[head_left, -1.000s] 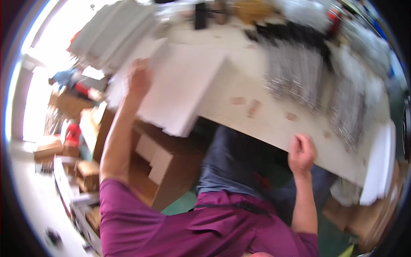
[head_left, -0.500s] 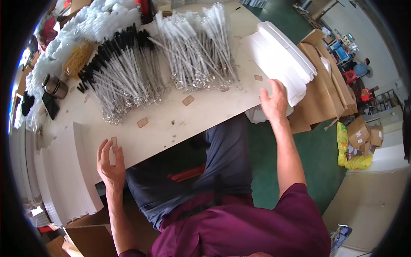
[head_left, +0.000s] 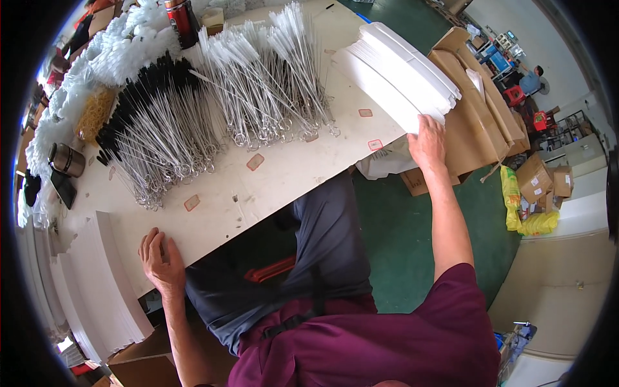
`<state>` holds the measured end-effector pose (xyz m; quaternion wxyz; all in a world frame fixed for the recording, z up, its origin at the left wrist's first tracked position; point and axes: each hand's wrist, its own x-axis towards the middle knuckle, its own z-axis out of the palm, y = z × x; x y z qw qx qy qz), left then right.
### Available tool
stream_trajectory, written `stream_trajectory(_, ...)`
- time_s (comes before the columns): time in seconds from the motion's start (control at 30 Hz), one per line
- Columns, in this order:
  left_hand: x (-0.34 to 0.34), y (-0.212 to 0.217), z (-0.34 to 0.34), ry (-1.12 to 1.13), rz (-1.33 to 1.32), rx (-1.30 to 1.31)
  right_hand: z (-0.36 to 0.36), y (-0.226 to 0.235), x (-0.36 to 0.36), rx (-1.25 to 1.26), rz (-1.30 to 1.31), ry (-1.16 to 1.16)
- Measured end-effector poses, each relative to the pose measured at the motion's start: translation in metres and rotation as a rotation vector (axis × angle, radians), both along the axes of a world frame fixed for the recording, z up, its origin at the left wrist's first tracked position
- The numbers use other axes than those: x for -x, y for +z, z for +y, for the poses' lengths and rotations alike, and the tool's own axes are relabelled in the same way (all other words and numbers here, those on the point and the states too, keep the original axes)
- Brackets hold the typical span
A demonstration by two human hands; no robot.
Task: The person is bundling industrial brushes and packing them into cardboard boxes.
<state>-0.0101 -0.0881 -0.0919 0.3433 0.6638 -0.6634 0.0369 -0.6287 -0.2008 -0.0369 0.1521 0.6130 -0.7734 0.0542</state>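
My left hand rests at the near left edge of the table, thumb apart from lightly bent fingers, with nothing in it. My right hand touches the near end of a stack of white folded card sheets, its thumb spread from the fingers. In the middle of the table lie two bundles of wire-handled brushes with looped ends: black-bristled brushes on the left and white-bristled brushes on the right. Another stack of white card sheets stands beside my left hand.
Behind the brushes are a heap of clear plastic bags, yellow rubber bands and a dark red can. A metal flask and a phone lie at left. A cardboard box stands right of the table. Someone sits far right.
My right hand has come down onto the near end of the white card stack. My left hand has settled lower at the table's edge. The whole view has shifted slightly.
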Motion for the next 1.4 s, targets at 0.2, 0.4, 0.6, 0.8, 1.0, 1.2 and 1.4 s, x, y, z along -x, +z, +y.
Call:
stream_trajectory(0.2,0.000,0.000,-0.002,-0.012,-0.016,0.013,0.007,-0.006,0.002,0.118,0.043,0.059)
stream_trajectory(0.4,0.002,0.009,0.001,-0.003,-0.023,0.050,0.004,-0.003,-0.018,0.364,-0.761,0.007)
stream_trajectory(0.6,0.012,0.021,0.008,-0.144,-0.019,0.089,0.041,0.062,-0.149,0.075,-0.790,0.532)
stream_trajectory(0.8,0.081,0.094,0.026,-0.564,-0.032,0.111,0.058,0.054,-0.222,-0.165,-0.574,1.028)
stream_trajectory(1.0,0.105,0.090,0.005,-0.543,-0.192,-0.188,0.056,0.039,-0.252,-0.236,-0.464,1.196)
stream_trajectory(1.2,0.113,0.086,-0.014,-0.612,-0.169,-0.300,0.058,0.040,-0.269,-0.188,-0.417,1.285)
stream_trajectory(1.4,0.111,0.083,-0.018,-0.558,-0.150,-0.352,0.057,0.042,-0.276,-0.084,-0.408,1.278)
